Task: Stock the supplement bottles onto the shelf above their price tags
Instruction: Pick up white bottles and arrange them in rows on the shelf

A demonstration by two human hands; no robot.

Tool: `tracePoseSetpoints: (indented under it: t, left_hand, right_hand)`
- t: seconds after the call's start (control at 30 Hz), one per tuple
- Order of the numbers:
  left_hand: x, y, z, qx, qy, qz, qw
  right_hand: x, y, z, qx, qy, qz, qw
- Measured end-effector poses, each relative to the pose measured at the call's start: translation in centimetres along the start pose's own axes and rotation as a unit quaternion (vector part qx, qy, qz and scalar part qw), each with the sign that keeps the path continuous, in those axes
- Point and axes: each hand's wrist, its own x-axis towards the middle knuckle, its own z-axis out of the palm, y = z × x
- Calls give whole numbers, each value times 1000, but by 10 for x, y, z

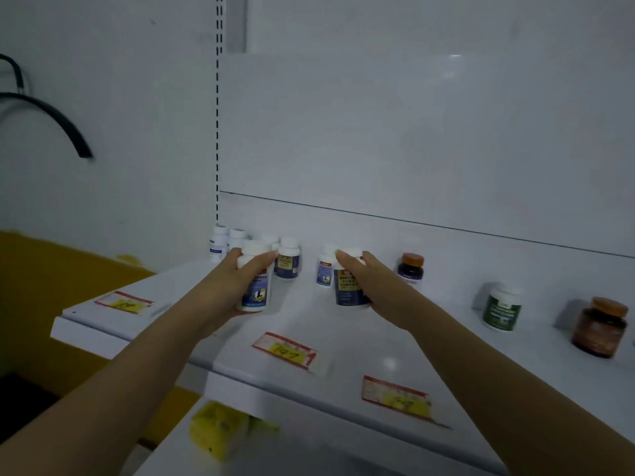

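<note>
Gripping one white-capped bottle each: left hand [237,280], right hand [372,286].

A white shelf [360,341] carries a cluster of white-capped bottles [288,259] upright at its back left, then a dark bottle [410,267], a green-labelled bottle [502,309] and an amber jar [599,328] spaced rightward. Three price tags [287,350] lie flat near its front edge.
</note>
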Motion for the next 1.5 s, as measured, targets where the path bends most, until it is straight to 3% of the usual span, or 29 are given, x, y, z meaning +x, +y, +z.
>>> tracePoseSetpoints:
  t: [0.33, 0.63, 1.0, 1.23, 1.5]
  left_hand:
    - [74, -2, -109, 48, -67, 4, 997]
    - [109, -18, -148, 42, -141, -6, 989]
    - [121, -23, -153, 32, -163, 0, 986]
    - [115, -16, -150, 28, -169, -13, 985]
    - [110, -10, -87, 69, -209, -18, 975]
  right_hand:
    - [80, -13, 104, -35, 72, 34, 996]
    - [119, -14, 172, -86, 199, 41, 975]
    - [140, -11, 185, -188, 268, 26, 945]
    - [133, -11, 182, -213, 261, 28, 941]
    - [80, -15, 128, -231, 311, 58, 920]
